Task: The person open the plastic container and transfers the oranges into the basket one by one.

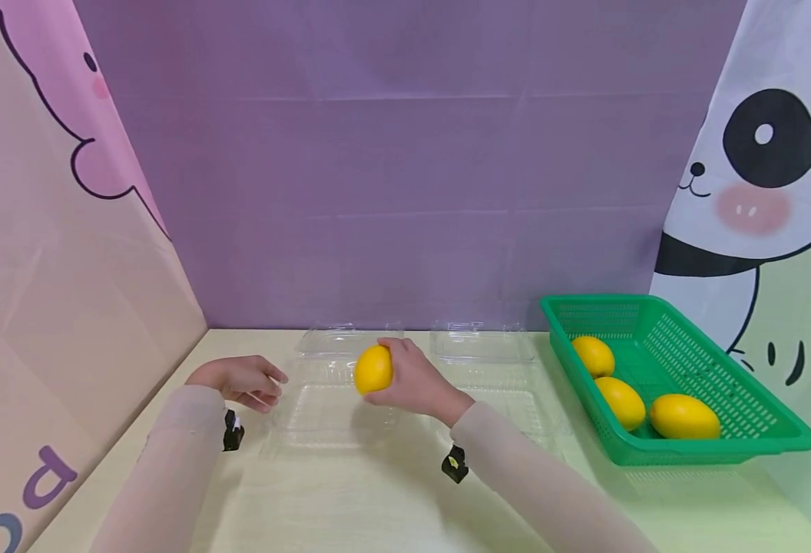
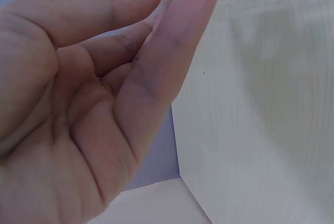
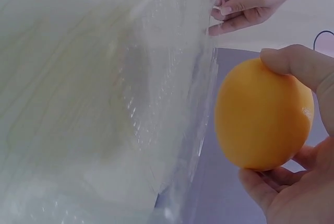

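My right hand (image 1: 415, 382) grips a yellow lemon (image 1: 374, 370), thumb on one side and fingers on the other. The lemon is held above the left of two clear plastic clamshell boxes (image 1: 339, 442); in the right wrist view the lemon (image 3: 263, 114) shows large beside the clear plastic. My left hand (image 1: 246, 380) is by the left side of that box, its fingers loosely bent with no object visible between them. In the left wrist view its fingertips come close to clear plastic at the top; whether they touch it I cannot tell.
A second clear box (image 1: 516, 399) with a raised lid stands right of the first. At the right, a green basket (image 1: 744, 444) holds three lemons (image 1: 685, 417). A purple backdrop (image 1: 405, 169) closes off the back of the pale wooden table (image 1: 322, 507); printed cloths hang at both sides.
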The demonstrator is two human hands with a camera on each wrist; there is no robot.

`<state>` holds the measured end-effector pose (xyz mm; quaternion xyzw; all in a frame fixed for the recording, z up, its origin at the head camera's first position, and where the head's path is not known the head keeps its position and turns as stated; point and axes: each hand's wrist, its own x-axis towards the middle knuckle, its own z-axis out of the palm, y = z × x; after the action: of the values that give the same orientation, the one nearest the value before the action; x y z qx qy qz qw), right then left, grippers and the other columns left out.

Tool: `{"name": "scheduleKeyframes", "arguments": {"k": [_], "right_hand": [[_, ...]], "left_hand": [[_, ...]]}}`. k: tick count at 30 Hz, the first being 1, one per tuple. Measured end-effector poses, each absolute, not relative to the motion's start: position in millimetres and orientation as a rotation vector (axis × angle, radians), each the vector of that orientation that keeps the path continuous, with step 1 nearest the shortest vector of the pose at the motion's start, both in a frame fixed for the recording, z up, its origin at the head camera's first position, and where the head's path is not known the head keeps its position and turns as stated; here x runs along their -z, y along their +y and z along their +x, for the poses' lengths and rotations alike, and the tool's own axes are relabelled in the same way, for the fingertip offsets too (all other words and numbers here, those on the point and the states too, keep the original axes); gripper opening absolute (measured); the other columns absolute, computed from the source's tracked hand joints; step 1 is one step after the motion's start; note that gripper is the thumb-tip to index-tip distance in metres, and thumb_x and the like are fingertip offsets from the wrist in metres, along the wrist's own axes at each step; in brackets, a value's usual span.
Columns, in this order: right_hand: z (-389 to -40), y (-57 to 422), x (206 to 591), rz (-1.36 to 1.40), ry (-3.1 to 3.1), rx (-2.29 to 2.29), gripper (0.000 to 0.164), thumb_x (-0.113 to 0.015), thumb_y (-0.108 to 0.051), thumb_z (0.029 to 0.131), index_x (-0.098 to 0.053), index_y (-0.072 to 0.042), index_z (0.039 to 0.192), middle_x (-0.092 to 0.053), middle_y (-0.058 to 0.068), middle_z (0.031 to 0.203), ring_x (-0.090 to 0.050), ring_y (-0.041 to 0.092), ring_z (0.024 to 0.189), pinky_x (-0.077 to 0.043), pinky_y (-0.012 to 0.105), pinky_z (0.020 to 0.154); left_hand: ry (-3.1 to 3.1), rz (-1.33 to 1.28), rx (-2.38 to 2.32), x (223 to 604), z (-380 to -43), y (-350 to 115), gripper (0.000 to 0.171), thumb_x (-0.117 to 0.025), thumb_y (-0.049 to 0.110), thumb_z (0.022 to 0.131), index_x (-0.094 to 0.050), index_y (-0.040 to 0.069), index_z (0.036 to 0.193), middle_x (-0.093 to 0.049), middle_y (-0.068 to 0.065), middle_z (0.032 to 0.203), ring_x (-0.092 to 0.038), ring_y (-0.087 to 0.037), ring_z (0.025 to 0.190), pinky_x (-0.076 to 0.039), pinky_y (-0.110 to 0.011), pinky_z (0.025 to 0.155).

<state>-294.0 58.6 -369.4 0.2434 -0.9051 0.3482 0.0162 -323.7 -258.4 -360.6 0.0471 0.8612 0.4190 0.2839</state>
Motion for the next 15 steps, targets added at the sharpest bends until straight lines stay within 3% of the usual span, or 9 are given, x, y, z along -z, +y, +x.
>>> {"name": "scheduleKeyframes", "arguments": {"k": [15], "right_hand": [[-296, 94, 356, 0.754, -2.802, -1.047, 0.089, -0.085, -0.03, 0.079, -0.038, -0.002, 0.149, -0.045, 0.015, 0.141, -0.052, 0.029, 0.118, -0.051, 0.042, 0.096]], "left_hand": [[2.311, 0.119, -1.11, 360, -322, -258, 0.05, -0.057, 0.001, 0.099, -0.038, -0.018, 0.142, -0.059, -0.022, 0.112, -0.061, -0.023, 0.095, -0.058, -0.035, 0.084]]}}
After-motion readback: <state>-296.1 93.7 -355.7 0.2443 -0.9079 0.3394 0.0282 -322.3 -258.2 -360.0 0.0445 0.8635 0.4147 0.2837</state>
